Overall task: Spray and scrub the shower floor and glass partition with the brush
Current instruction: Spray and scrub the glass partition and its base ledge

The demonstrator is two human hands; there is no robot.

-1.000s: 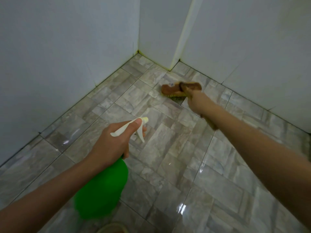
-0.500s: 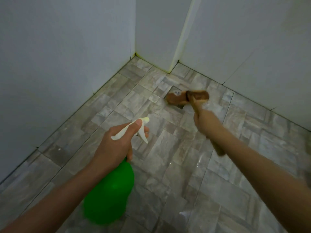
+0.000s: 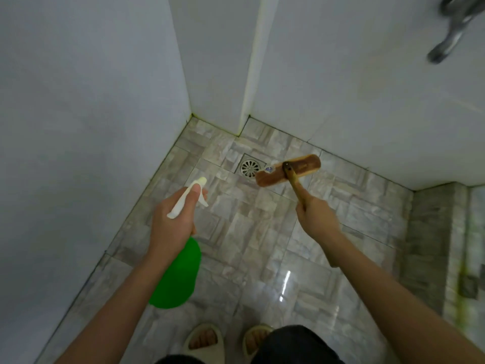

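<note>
Green bottle (image 3: 178,274) w/ a white spray head (image 3: 187,199) is in the left hand (image 3: 172,224), lower left of centre. Fingers are wrapped round the neck, thumb lies along the top of the spray head, and the nozzle points fwd & down at the floor (image 3: 252,248). The trigger pokes out just past the knuckles; can't tell if a finger is on it. The bottle's body hangs below the wrist, above the tiles.

Right hand (image 3: 317,219) is closed round the wooden handle of the brush (image 3: 288,170), w/ a short stretch of handle showing btwn fist & head. The brush head is a long brown wooden block, set crosswise, down at the floor near the far wall. Its left end is just beside the round metal drain (image 3: 248,168), maybe over the edge of the drain's square frame. A small bluish-white scrap shows on the block by the handle joint, too small to read.

The floor is glossy grey-beige stone-look tile, w/ a bright reflection near btm centre. White walls (image 3: 91,101) meet in the far corner, w/ yellowish grime along the grout there. A raised tiled kerb (image 3: 430,245) runs along the right side. There's a blurred metal tap (image 3: 450,30) top right. At the btm edge are two feet in pale slippers (image 3: 204,340), w/ dark shorts (image 3: 296,345) partly over the right one.
</note>
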